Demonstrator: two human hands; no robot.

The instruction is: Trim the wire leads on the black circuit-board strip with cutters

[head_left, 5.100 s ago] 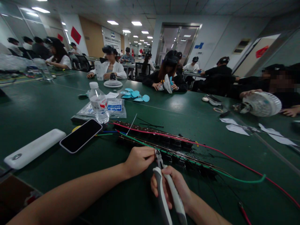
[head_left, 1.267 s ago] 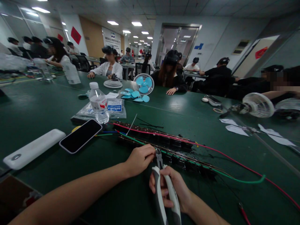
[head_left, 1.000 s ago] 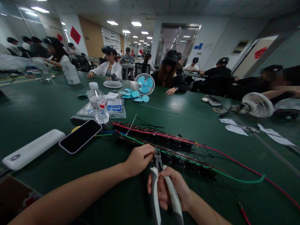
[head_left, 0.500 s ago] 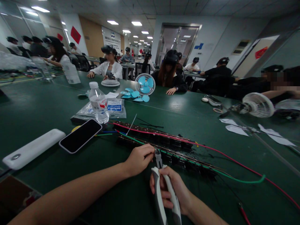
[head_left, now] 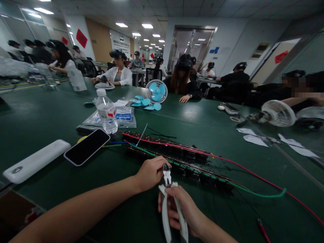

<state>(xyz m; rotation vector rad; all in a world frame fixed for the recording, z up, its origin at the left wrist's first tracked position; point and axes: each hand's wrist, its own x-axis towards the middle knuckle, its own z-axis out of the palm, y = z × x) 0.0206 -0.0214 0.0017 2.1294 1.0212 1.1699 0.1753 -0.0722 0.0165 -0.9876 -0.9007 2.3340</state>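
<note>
My right hand is wrapped round the white and grey handles of a pair of diagonal cutters. Their jaws point away from me, close beside the fingertips of my left hand. Those fingers are pinched together at the near black strip; what they hold is hidden. A green wire runs along this strip and sticks out past its right end. Behind lies a second black strip, with a red wire along it. A pale cable tie stands up at the left.
Left of the strips are a phone, a long white device and a water bottle. Beyond them stand a blue-bladed fan and loose blades. Paper scraps and a white fan lie right. Co-workers sit across the table.
The cutters and my right hand have shifted slightly left and nearer me; the handles sit closer together. My left hand stays almost still. Across the table, a person's fan part has moved left.
</note>
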